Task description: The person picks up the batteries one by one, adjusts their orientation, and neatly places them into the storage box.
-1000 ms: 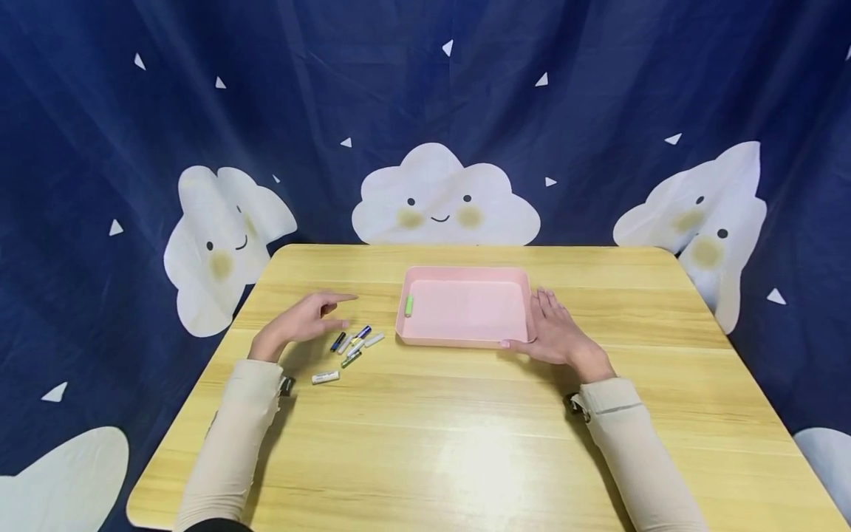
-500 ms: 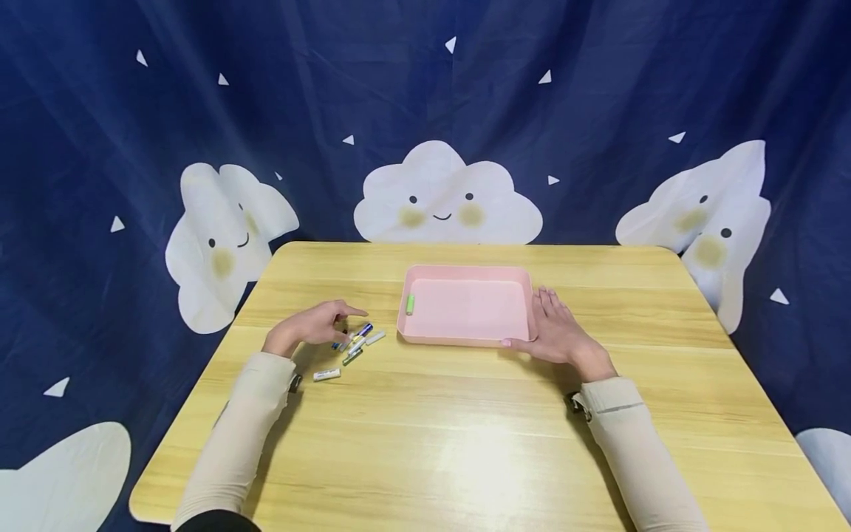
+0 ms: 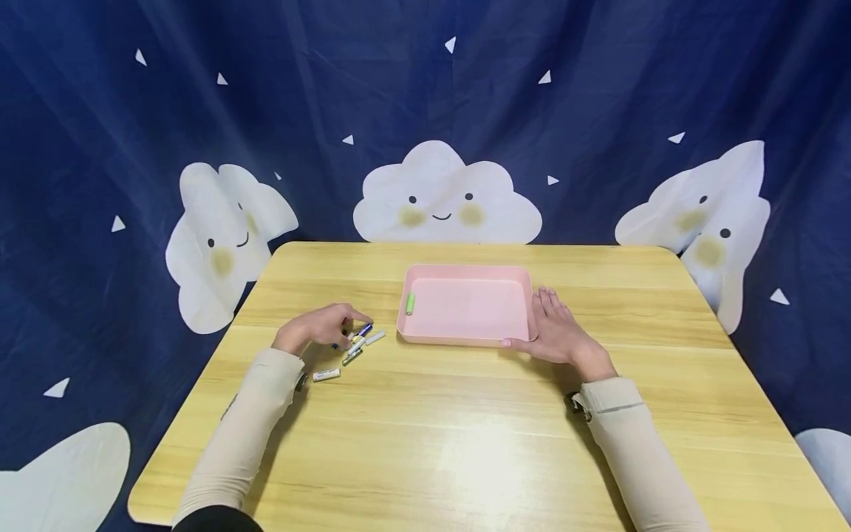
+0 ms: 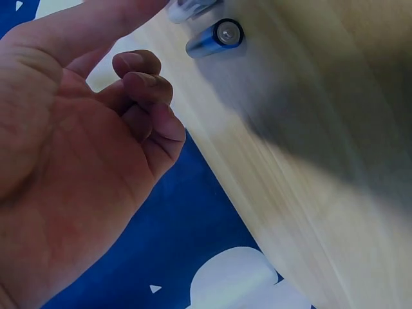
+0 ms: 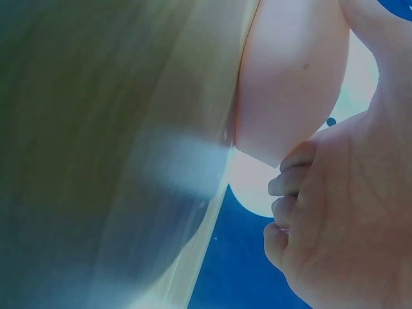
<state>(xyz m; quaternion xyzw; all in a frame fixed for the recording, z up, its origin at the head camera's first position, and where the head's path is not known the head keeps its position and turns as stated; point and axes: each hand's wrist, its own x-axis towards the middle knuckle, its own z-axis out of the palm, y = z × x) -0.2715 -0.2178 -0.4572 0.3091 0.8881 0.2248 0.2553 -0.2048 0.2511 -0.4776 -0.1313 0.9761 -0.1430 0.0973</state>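
On the left of the table, my left hand (image 3: 324,325) reaches over a small pile of batteries. Its index fingertip is right at the far end of a blue and yellow battery (image 3: 364,330), with the thumb spread toward the near end. Its other fingers curl inward in the left wrist view, where a blue battery (image 4: 215,37) shows its end. White batteries (image 3: 375,338) and a green one (image 3: 352,357) lie beside it. My right hand (image 3: 561,336) rests its palm and straight fingers against the right side of a pink tray (image 3: 465,341), thumb at the front corner.
A light green battery (image 3: 410,304) lies inside the tray by its left wall. One white battery (image 3: 326,374) sits apart, nearer the front. The wooden table (image 3: 452,428) reaches back to a dark blue curtain (image 3: 306,89) with cloud prints.
My left hand has moved right and down toward the batteries, its index fingertip coming to the blue and yellow one. The right hand and tray stay as they were.
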